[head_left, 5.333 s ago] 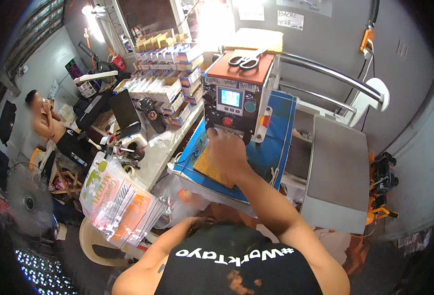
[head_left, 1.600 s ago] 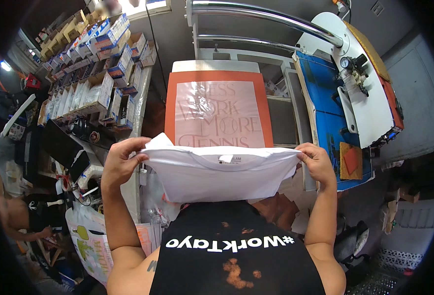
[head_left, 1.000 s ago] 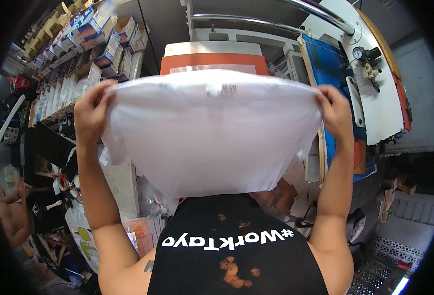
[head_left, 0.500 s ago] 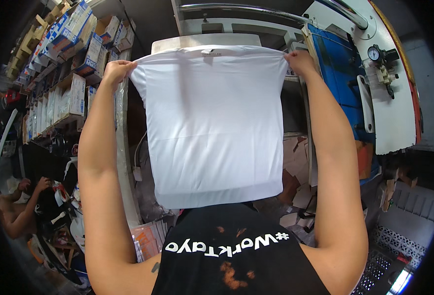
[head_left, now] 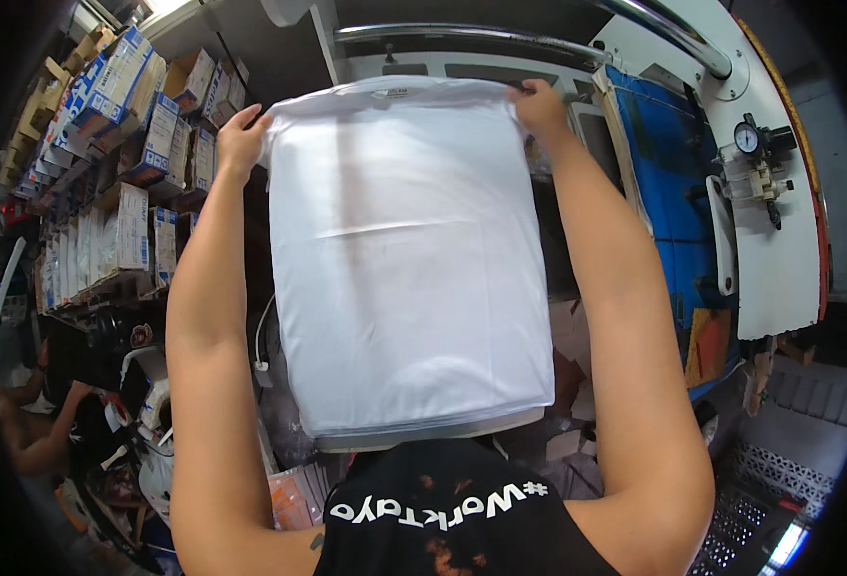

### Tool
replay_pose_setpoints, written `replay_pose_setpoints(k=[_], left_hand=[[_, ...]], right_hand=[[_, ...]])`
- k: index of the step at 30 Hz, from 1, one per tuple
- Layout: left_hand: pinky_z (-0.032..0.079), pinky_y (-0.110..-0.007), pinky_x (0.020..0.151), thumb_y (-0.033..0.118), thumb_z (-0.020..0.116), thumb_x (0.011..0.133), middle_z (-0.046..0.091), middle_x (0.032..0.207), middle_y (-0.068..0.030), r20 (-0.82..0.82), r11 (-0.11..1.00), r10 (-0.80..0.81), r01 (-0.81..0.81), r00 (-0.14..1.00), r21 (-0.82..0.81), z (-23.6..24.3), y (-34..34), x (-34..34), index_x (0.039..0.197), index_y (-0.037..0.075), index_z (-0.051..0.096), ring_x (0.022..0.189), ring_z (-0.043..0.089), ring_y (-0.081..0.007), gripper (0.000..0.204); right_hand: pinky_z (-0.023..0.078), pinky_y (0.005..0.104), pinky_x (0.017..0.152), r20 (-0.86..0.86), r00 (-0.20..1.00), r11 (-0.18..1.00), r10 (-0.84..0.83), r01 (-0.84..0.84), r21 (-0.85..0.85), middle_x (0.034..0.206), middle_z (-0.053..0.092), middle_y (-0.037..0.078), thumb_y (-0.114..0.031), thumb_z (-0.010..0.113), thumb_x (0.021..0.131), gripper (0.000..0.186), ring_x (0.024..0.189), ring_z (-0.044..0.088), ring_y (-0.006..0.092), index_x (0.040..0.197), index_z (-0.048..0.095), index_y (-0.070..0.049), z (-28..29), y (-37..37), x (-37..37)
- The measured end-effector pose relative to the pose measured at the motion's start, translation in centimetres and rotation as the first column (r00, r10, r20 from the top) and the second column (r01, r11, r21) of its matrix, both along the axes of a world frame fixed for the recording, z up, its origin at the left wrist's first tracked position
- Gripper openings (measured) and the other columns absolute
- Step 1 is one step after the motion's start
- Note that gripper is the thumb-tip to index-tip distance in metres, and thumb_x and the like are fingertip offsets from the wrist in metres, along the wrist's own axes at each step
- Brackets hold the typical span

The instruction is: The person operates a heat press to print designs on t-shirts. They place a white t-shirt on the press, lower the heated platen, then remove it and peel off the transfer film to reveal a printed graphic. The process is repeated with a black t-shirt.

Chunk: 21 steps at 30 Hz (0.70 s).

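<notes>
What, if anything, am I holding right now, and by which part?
A white shirt, by its shoulders: your left hand at the upper left corner, your right hand at the upper right.

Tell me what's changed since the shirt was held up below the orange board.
The white shirt has moved forward and now lies spread out, hiding the orange surface and its lettered sheet. The left hand and right hand have moved forward with it and remain at its shoulders. The boxes and white machine look unchanged.
</notes>
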<state>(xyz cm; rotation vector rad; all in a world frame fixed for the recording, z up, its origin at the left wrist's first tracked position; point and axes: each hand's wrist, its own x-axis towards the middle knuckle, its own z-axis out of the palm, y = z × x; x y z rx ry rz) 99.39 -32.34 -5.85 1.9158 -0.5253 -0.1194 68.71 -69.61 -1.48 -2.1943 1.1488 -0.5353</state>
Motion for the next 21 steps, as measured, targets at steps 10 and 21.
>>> replay_pose_setpoints(k=[10, 21], left_hand=[[0.041, -0.021, 0.057, 0.015, 0.066, 0.094, 0.060, 0.079, 0.0022, -0.710, 0.989, -0.049, 0.133, 0.703, 0.063, -1.2, 24.4, -28.1, 0.119, 0.000, 0.062, 0.063, 0.050, -0.0051, 0.029], [0.044, -0.023, 0.056, 0.013, 0.074, 0.088, 0.058, 0.073, 0.0020, -0.876, 0.993, -0.089, -0.027, 0.474, -0.116, -0.4, 32.2, -34.6, 0.092, 0.005, 0.062, 0.058, 0.051, -0.0079, 0.015]], right_hand=[[0.050, 0.0317, 0.084, 0.011, 0.982, 0.909, -0.189, 0.170, 0.380, 0.103, 0.067, 0.010, -0.023, 0.066, 0.094, 0.041, 0.092, 0.063, 0.0176, 0.125, 0.056, 0.002, -3.6, 23.4, -30.3], [0.047, 0.0235, 0.070, 0.191, 0.920, 0.560, -0.343, 0.037, 0.828, 0.087, 0.066, 0.002, -0.015, 0.069, 0.094, 0.015, 0.076, 0.059, 0.0089, 0.096, 0.064, 0.000, -1.4, 24.8, -38.3]])
